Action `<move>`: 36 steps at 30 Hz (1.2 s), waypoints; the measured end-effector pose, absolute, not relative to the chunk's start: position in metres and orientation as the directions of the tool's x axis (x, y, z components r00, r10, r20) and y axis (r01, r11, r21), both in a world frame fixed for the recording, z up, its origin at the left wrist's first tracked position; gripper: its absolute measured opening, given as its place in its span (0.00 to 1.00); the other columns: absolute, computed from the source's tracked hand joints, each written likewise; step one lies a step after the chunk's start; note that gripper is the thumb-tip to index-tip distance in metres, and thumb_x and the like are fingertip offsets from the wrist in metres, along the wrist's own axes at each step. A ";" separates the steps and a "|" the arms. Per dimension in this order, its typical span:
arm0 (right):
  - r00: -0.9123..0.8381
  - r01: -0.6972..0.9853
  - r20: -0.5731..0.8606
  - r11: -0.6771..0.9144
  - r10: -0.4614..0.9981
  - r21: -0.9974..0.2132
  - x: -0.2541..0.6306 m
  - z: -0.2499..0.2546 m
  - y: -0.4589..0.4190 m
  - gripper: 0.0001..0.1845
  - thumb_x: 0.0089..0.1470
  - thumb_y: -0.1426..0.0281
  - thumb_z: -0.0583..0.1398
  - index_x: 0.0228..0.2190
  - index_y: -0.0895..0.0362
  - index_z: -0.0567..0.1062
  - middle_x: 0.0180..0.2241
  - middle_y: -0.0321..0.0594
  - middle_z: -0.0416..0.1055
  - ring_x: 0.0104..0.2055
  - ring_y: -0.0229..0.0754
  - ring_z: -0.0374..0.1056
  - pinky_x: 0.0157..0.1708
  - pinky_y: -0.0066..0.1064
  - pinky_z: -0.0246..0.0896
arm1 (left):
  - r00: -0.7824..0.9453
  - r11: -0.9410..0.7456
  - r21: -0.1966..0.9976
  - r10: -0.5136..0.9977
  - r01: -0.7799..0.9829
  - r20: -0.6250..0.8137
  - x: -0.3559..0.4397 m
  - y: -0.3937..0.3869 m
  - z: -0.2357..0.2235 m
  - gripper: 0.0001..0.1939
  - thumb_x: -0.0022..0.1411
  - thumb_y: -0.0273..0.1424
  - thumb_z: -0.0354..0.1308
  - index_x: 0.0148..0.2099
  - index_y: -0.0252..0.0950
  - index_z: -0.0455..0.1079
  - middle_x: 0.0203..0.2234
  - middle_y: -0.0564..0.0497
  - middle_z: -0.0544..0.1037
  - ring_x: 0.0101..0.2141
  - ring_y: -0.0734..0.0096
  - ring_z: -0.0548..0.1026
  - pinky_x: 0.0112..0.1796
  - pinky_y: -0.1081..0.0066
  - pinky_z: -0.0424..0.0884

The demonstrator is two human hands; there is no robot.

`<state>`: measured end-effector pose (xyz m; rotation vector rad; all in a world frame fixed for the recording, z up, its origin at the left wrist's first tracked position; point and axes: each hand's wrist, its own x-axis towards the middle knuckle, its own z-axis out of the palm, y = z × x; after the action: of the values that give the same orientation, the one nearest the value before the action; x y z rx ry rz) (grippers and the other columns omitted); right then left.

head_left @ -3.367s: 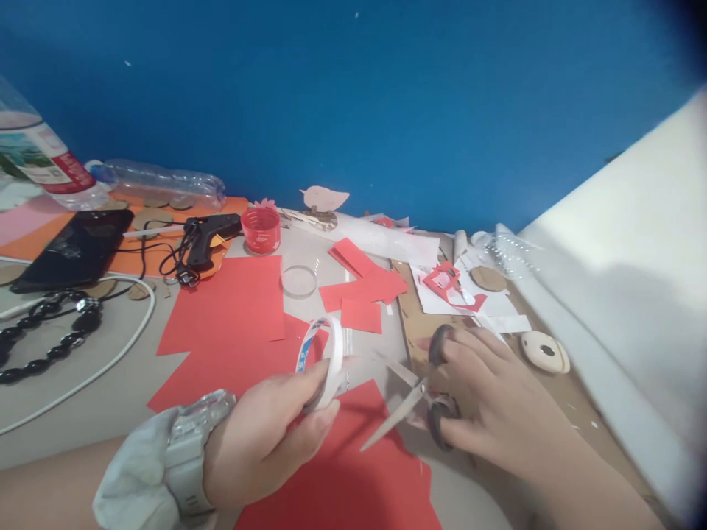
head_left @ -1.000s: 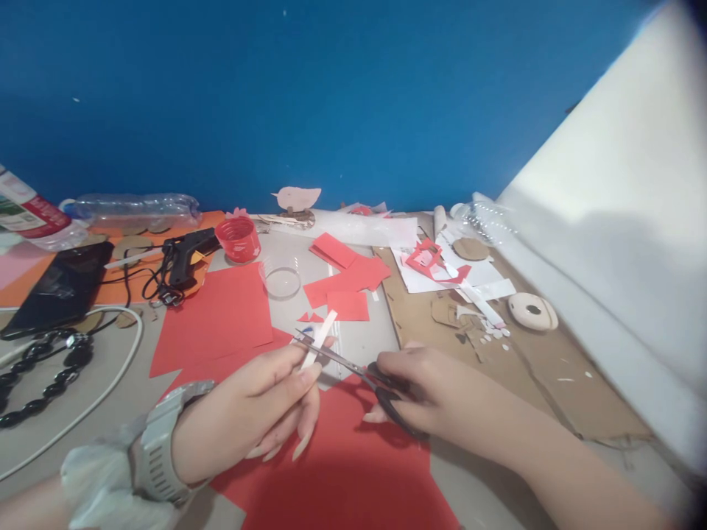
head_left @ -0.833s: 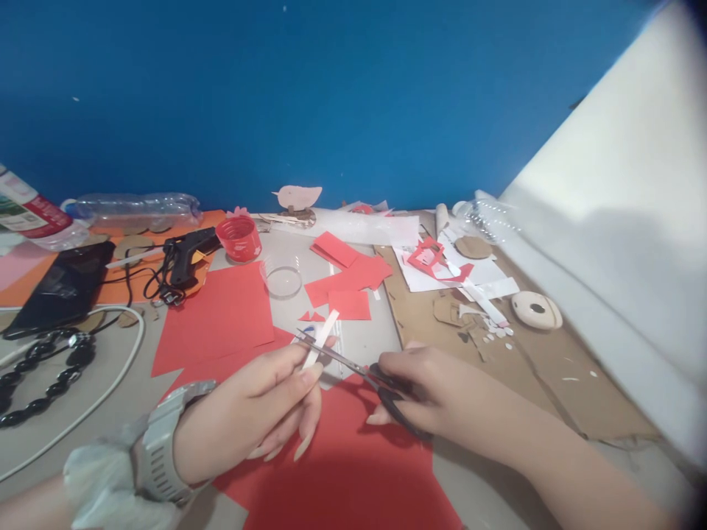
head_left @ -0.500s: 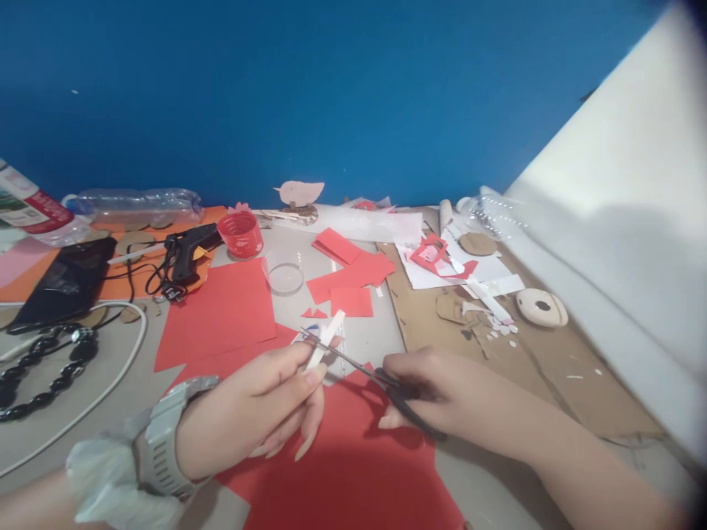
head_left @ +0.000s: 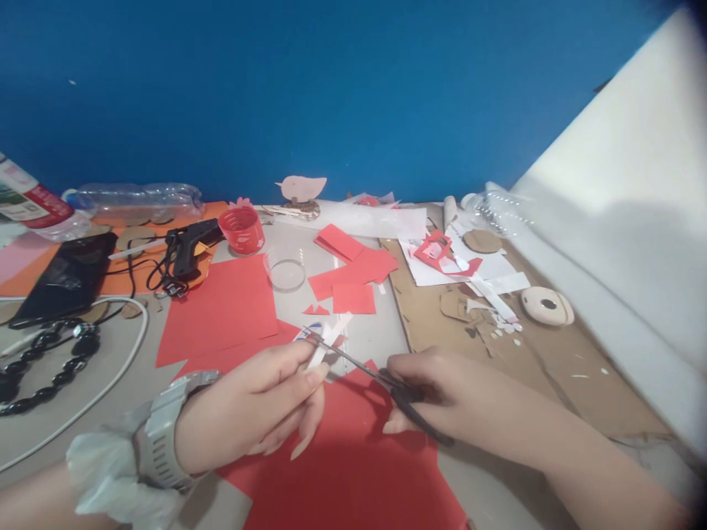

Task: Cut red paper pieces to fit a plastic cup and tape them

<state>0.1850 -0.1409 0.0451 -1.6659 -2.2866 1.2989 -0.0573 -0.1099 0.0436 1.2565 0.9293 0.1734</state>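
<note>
My left hand [head_left: 270, 397] pinches a narrow white paper strip [head_left: 319, 356] between thumb and fingers; a pale watch and a scrunchie sit on that wrist. In my right hand [head_left: 436, 390] are black-handled scissors [head_left: 406, 397], their blades lying across the strip just above my left thumb. The strip's upper end tilts to the right beyond the blades. Below both hands lies a large red paper sheet [head_left: 353, 471]. Another red sheet [head_left: 221, 309] and small red pieces [head_left: 353, 298] lie beyond my hands.
At left are a glue gun [head_left: 188, 250], a black phone [head_left: 66, 280], a beaded bracelet [head_left: 60, 379] and a white cable. A red cup [head_left: 241, 232] and a clear ring [head_left: 287, 272] stand farther back. On the right, cardboard [head_left: 585, 368] carries paper scraps and a white oval device [head_left: 546, 305].
The scissor blades have closed further across the strip, and its upper end now leans more to the right. My hands have stayed nearly in place; the view has shifted slightly.
</note>
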 end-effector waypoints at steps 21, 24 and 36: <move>-0.350 0.902 -0.312 0.228 0.883 -0.367 0.177 0.045 -0.147 0.08 0.52 0.68 0.53 0.24 0.53 0.59 0.19 0.30 0.63 0.20 0.35 0.56 0.20 0.27 0.38 | 0.643 0.348 0.873 0.591 0.341 -0.487 -0.056 -0.110 0.049 0.17 0.67 0.39 0.41 0.26 0.37 0.55 0.12 0.60 0.64 0.10 0.85 0.54 0.12 0.80 0.49; -0.336 0.915 -0.296 0.236 0.894 -0.326 0.176 0.045 -0.147 0.08 0.53 0.66 0.52 0.24 0.53 0.59 0.20 0.30 0.64 0.20 0.36 0.58 0.19 0.28 0.37 | 0.636 0.361 0.869 0.593 0.338 -0.494 -0.055 -0.110 0.049 0.18 0.67 0.39 0.41 0.26 0.37 0.54 0.12 0.60 0.64 0.10 0.85 0.53 0.11 0.80 0.47; -0.317 0.941 -0.248 0.271 0.916 -0.201 0.171 0.044 -0.151 0.06 0.53 0.64 0.54 0.28 0.52 0.63 0.22 0.34 0.69 0.23 0.41 0.64 0.20 0.29 0.36 | 0.642 0.379 0.872 0.594 0.309 -0.485 -0.052 -0.108 0.053 0.17 0.67 0.38 0.41 0.27 0.36 0.56 0.12 0.60 0.65 0.10 0.86 0.52 0.11 0.81 0.49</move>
<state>0.1713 -0.1508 0.0442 -1.8809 -2.5688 0.5047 -0.0522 -0.1085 0.0531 1.2115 0.9093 0.2183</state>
